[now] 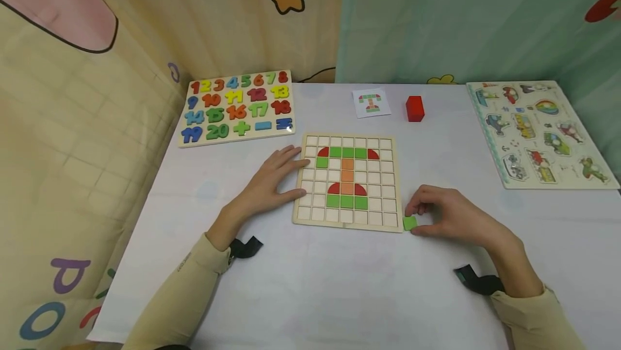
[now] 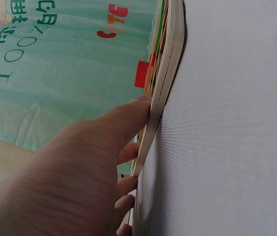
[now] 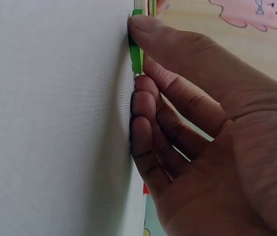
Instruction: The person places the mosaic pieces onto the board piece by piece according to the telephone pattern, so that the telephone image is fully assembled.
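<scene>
A square wooden grid board (image 1: 383,204) lies mid-table with green squares, orange squares and red quarter-round pieces set in its cells. My left hand (image 1: 269,178) rests at the board's left edge, fingers spread, and its thumb touches the side of the board in the left wrist view. Just off the board's lower right corner, my right hand (image 1: 451,212) pinches a green square tile (image 1: 409,223) between thumb and fingers. The right wrist view shows that tile (image 3: 136,54) low against the white tabletop, under the thumb; the other fingers curl beside it.
Behind the board lie a small pattern card (image 1: 371,103) and a red block (image 1: 414,109). A number puzzle board (image 1: 237,107) sits at the back left, a vehicle picture puzzle (image 1: 543,134) at the right. Printed curtains (image 1: 218,21) border the table.
</scene>
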Demonstrator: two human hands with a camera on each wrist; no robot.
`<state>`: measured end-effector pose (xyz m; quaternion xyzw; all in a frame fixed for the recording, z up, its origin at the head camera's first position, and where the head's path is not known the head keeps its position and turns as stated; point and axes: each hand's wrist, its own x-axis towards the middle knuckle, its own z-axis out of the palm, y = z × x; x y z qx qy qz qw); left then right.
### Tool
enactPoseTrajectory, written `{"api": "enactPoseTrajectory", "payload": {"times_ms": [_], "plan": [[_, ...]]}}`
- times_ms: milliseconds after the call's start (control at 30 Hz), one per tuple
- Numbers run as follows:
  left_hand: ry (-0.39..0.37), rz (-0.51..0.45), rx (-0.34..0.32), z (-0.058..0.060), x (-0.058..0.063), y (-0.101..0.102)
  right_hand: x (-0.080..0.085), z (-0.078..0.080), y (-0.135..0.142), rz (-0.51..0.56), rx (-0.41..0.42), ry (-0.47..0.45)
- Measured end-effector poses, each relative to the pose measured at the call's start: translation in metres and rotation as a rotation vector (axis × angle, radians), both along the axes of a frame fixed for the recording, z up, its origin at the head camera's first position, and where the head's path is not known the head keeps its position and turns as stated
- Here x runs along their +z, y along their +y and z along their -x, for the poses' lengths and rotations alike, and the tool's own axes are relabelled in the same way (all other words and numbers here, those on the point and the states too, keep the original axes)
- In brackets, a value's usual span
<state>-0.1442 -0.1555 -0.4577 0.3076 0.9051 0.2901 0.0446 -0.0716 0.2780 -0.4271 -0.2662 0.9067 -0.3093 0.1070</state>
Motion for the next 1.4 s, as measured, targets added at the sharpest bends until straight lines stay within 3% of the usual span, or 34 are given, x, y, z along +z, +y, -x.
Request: {"api": "enactPoseTrajectory", "payload": {"times_ms": [233,467,667,1000,1200,1400], "plan": [[0.008,0.001,-0.001,0.0,-0.002,0.0,0.003,0.0,0.003,0.006,-0.027,0.015],[0.005,-0.009,-0.002,-0.001,-0.002,-0.001,0.01,0.009,0.002,0.073,-0.028,0.05],[-0.003,-0.004,0.004,-0.002,-0.001,-0.002,0.013,0.029,-0.005,0.097,-0.014,0.092],[0.009,-0.015,-0.004,-0.001,-0.002,-0.002,0.013,0.071,-0.036,0.146,-0.088,0.187],[0.009,-0.008,0.0,-0.002,-0.004,-0.003,0.011,0.089,-0.053,0.113,-0.116,0.13],[0.002,-0.003,0.001,-0.001,-0.003,-0.001,0.011,0.091,-0.062,0.051,-0.158,0.076]]}}
